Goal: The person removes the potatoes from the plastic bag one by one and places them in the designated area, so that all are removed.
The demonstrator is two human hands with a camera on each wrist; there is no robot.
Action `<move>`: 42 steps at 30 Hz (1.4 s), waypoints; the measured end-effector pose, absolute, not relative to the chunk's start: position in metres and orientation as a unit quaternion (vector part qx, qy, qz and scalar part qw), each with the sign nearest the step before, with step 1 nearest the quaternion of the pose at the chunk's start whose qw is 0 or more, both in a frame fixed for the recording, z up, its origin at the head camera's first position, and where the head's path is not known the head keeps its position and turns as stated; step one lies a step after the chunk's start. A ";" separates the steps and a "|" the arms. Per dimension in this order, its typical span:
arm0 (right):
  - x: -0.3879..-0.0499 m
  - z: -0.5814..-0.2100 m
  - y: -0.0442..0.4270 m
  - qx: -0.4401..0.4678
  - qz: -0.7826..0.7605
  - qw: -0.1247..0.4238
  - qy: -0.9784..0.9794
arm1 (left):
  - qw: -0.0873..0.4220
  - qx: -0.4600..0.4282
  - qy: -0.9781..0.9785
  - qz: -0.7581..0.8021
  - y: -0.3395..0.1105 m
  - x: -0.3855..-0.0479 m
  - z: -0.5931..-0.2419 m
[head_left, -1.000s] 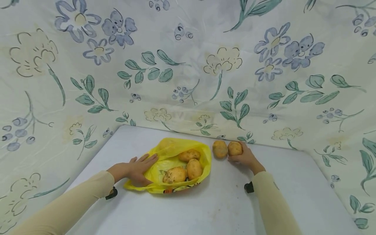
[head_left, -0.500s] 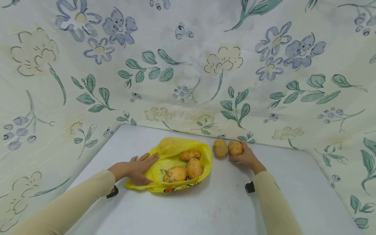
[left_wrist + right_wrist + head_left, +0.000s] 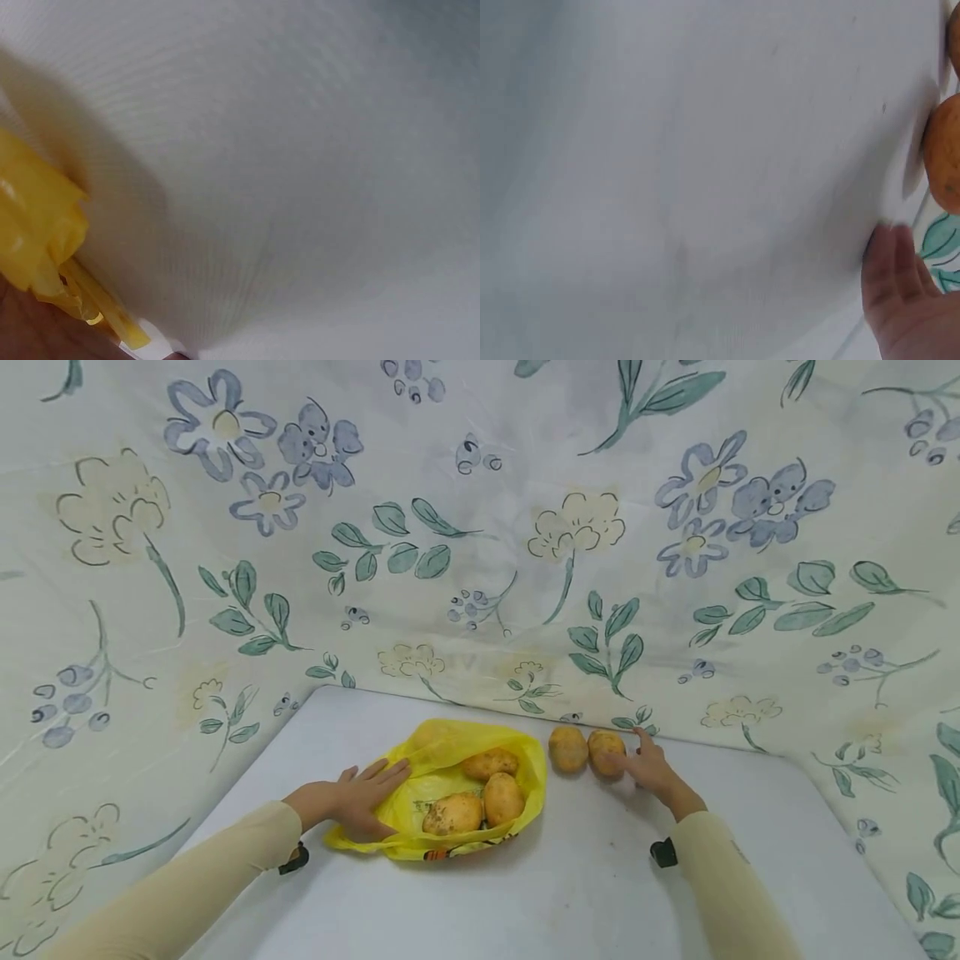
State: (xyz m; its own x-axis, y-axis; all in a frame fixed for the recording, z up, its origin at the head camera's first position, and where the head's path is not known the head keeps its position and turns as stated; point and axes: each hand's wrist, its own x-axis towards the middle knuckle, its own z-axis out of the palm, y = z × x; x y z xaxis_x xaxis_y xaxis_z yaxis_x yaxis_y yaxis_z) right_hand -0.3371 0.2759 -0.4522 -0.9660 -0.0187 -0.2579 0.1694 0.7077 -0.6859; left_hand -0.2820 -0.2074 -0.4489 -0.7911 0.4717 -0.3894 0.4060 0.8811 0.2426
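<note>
A yellow plastic bag (image 3: 528,802) lies on its side on the white table with its mouth held wide. Three potatoes show inside: a dirt-specked one (image 3: 453,815) in front, an oval one (image 3: 504,799) at the right, and another (image 3: 490,765) behind. My left hand (image 3: 358,800) rests on the bag's left edge, fingers spread and straight. Beyond the bag's right side, two potatoes, a left one (image 3: 568,749) and a right one (image 3: 606,753), sit side by side. My right hand (image 3: 654,770) is just right of the right potato, fingers straightened and holding nothing.
Flower-printed cloth (image 3: 480,568) rises behind and beside the white table (image 3: 540,893), close behind the two potatoes. Small specks of dirt lie on the table in front. A dark strap device (image 3: 663,852) sits on the right wrist.
My right hand has let go of the right potato and moved slightly right, its fingers opening. The left hand stays on the bag. The head view has shifted a little.
</note>
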 end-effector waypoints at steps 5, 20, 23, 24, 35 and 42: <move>-0.337 -0.440 0.288 0.004 -0.309 0.063 0.949 | 0.230 0.227 0.944 0.069 -0.205 -0.287 -0.447; -0.328 -0.435 0.299 -0.094 -0.109 -0.047 0.988 | 0.239 0.225 0.943 0.059 -0.202 -0.286 -0.443; -0.326 -0.433 0.296 -0.096 -0.100 -0.036 0.990 | 0.239 0.226 0.943 0.056 -0.203 -0.286 -0.445; -0.325 -0.432 0.295 -0.097 -0.100 -0.034 0.990 | 0.239 0.227 0.943 0.054 -0.203 -0.286 -0.446; -0.322 -0.422 0.291 -0.124 -0.061 -0.071 0.988 | 0.238 0.221 0.944 0.056 -0.202 -0.285 -0.447; -0.319 -0.415 0.280 -0.148 -0.033 -0.086 0.985 | 0.241 0.225 0.942 0.062 -0.203 -0.286 -0.449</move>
